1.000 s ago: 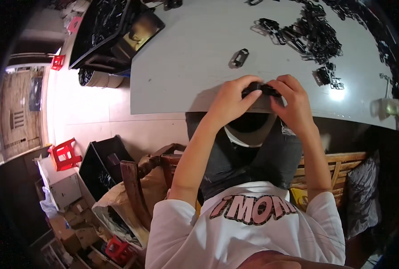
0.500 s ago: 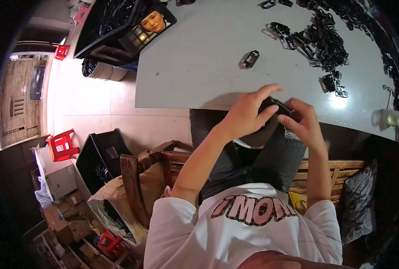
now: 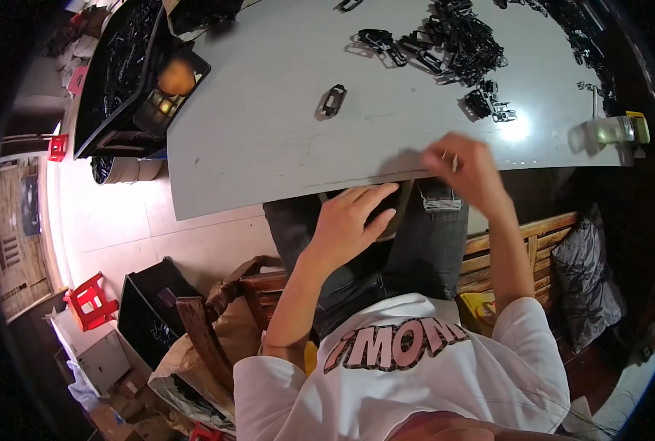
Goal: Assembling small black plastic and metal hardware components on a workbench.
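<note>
My left hand [image 3: 348, 226] hangs over my lap, below the table's front edge. Its fingers are stretched out, with the thumb apart from them. Dark shading near its fingertips hides whether a black part lies there. A pale rounded rim [image 3: 406, 202] shows partly between my knees, beside that hand. At the table's edge, my right hand [image 3: 465, 170] is closed with curled, slightly blurred fingers; what they hold, if anything, is hidden. A single black frame-shaped part [image 3: 333, 101] lies on the grey table [image 3: 254, 140]. Farther right sits a heap of similar black parts [image 3: 463, 44].
At the far left, a black crate [image 3: 110, 121] holds black parts, with a lit screen [image 3: 162, 106] against it. A clear jar [image 3: 614, 131] stands at the table's right. Beside me are a wooden chair [image 3: 195, 323], a black bin [image 3: 147, 309] and a red stool [image 3: 92, 301].
My hands have come apart: the left has moved down and left over my lap, the right stays by the table edge. The black part between them no longer shows. The view has turned right.
</note>
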The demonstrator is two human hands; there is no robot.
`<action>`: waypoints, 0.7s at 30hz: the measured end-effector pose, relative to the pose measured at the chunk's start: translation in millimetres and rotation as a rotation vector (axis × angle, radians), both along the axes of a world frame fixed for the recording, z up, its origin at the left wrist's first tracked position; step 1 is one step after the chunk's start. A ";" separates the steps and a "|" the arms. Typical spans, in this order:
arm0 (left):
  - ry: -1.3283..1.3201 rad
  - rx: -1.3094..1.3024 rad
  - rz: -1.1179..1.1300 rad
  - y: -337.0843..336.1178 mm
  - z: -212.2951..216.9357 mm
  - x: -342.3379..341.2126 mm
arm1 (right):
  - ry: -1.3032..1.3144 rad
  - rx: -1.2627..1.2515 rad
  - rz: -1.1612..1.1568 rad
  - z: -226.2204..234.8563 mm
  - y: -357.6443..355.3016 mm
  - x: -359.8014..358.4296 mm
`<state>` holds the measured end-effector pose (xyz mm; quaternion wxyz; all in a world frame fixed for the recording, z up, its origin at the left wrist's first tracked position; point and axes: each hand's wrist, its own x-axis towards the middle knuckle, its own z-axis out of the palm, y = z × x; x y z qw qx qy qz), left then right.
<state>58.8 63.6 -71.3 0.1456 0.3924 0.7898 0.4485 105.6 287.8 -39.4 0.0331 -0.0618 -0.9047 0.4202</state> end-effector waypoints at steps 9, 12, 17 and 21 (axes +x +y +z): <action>0.087 0.035 0.043 -0.2 6.9 -5.7 | 0.231 0.843 -0.247 -26.7 56.0 -60.7; 0.075 0.039 0.061 -2.3 2.8 -8.0 | 0.268 0.708 -0.122 -28.5 24.4 -50.7; 0.131 0.085 0.035 0.4 7.8 -17.9 | 0.218 0.629 -0.063 -12.0 11.0 -60.3; 0.102 0.047 0.118 4.8 15.3 -38.4 | 0.182 0.749 -0.264 -21.2 47.2 -99.4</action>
